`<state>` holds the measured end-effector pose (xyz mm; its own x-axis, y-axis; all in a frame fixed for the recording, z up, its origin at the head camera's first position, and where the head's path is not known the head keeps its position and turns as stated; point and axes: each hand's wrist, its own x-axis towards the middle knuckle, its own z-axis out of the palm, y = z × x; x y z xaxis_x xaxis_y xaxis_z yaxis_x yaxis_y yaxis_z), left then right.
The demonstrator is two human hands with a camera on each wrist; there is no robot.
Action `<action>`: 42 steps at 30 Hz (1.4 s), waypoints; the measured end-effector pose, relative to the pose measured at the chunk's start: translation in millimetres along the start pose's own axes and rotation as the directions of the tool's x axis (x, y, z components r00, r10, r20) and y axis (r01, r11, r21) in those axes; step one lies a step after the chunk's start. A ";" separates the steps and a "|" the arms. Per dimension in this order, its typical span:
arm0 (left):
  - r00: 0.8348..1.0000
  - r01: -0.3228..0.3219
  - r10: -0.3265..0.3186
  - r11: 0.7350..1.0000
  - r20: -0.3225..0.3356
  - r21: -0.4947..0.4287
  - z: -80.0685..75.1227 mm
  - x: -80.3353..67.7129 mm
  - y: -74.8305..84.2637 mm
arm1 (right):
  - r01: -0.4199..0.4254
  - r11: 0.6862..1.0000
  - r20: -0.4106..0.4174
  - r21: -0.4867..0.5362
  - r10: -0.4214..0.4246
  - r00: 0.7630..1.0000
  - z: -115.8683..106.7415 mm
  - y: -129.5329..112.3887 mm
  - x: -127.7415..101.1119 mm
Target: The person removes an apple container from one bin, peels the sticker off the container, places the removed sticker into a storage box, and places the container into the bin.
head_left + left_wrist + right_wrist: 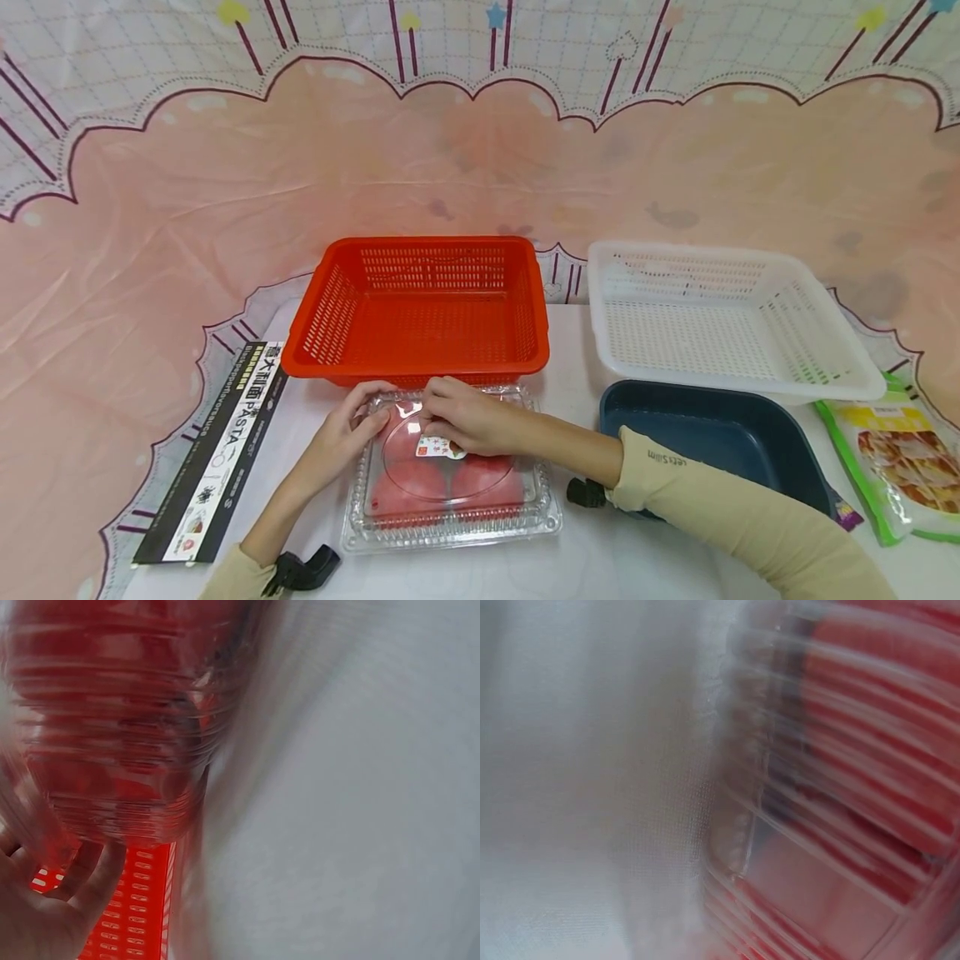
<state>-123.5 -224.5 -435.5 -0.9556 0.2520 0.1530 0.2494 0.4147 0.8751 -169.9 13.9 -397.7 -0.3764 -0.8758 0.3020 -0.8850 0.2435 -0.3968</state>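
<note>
Clear clamshell box [450, 492] with red tomatoes at 6 o'clock below empty red basket [420, 308], left hand [347, 433] and right hand [465, 421] both pressing its lid, fingers bent, pasta box [217, 454] reading "PASTA" at 9 o'clock

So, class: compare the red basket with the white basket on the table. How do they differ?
The red basket sits centre, just behind the clear clamshell box; the white basket sits to the right, overlapping the dark blue tray. The red one has a narrower rim; the white one's rim flares wide. Both are slotted, rectangular and empty.
</note>
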 end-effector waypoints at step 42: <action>1.000 -0.005 0.005 1.000 -0.013 0.016 0.1 0.2 -1.4 | -0.014 0.995 0.091 -0.102 0.023 0.996 -0.4 -2.5 -0.9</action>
<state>-123.9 -224.9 -436.7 -0.9562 0.2425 0.1636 0.2568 0.4278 0.8667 -167.5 14.2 -396.7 -0.3703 -0.9042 0.2130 -0.9032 0.2969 -0.3100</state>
